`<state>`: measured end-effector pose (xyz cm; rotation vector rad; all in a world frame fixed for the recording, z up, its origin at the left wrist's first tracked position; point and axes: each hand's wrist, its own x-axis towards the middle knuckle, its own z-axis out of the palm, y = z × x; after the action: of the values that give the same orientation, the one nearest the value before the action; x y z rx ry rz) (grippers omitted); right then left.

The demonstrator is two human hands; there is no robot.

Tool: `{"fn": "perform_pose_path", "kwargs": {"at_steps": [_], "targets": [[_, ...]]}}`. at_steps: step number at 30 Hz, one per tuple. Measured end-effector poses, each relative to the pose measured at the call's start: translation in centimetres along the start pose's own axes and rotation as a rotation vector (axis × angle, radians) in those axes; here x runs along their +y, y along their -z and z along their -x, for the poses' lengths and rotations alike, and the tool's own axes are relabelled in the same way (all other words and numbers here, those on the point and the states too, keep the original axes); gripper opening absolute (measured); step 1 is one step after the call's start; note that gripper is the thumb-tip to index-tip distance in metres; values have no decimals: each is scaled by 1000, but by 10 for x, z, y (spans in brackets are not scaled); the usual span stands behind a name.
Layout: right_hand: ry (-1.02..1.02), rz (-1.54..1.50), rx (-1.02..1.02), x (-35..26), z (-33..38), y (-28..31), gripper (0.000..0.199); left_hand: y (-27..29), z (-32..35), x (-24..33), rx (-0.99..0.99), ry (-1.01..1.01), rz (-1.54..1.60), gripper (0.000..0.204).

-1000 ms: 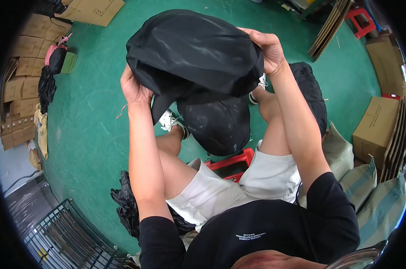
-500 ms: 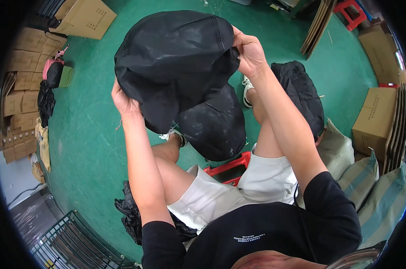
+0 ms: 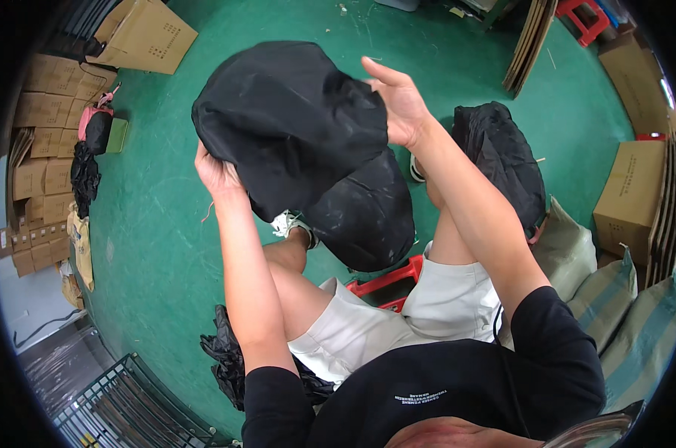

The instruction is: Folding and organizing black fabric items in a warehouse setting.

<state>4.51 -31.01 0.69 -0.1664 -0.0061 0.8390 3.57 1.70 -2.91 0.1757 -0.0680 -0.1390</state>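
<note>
A black fabric cover [image 3: 278, 119], baggy and rounded, hangs in front of me between my two hands. My left hand [image 3: 218, 172] grips its lower left edge, and most of those fingers are hidden by the cloth. At the right edge my right hand [image 3: 401, 108] touches the fabric with its thumb stretched up and apart; its fingertips are blurred and partly behind the cloth. Below the cover, a full black bundle [image 3: 371, 216] with pale dusty marks rests on the floor between my legs.
A red plastic stool [image 3: 386, 282] shows between my thighs. Another black bundle [image 3: 502, 160] lies right of my leg, near woven sacks [image 3: 603, 295]. Black plastic [image 3: 222, 351] is at my left hip. Stacked cartons [image 3: 47, 149] line the left; a metal rack [image 3: 121, 403] stands lower left.
My right thumb has lifted off the cover's edge and points up. The cover has dropped a little and its right side has crumpled inward. My left hand keeps its hold.
</note>
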Motion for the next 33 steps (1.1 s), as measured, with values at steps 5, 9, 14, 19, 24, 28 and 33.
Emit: {"fn": "perform_pose_path", "kwargs": {"at_steps": [5, 9, 14, 19, 24, 28, 33], "targets": [[237, 125, 320, -7, 16, -26, 35, -11, 5, -12, 26, -3, -51, 38], [47, 115, 35, -12, 4, 23, 40, -9, 4, -13, 83, 25, 0, 39], [229, 127, 376, 4, 6, -23, 24, -7, 7, -7, 415, -150, -211, 42], [42, 238, 426, 2, -7, 15, 26, -47, 11, -35, 391, -93, -370, 46], [272, 130, 319, -9, -13, 15, 23, -39, 10, -64, 289, 137, -824, 36], [340, 173, 293, -17, -19, 18, 20, -17, -7, -62, 535, 146, -791, 32], [457, 185, 210, -25, -24, -2, 17, 15, -18, -30, 73, 311, -27, 37]]}}
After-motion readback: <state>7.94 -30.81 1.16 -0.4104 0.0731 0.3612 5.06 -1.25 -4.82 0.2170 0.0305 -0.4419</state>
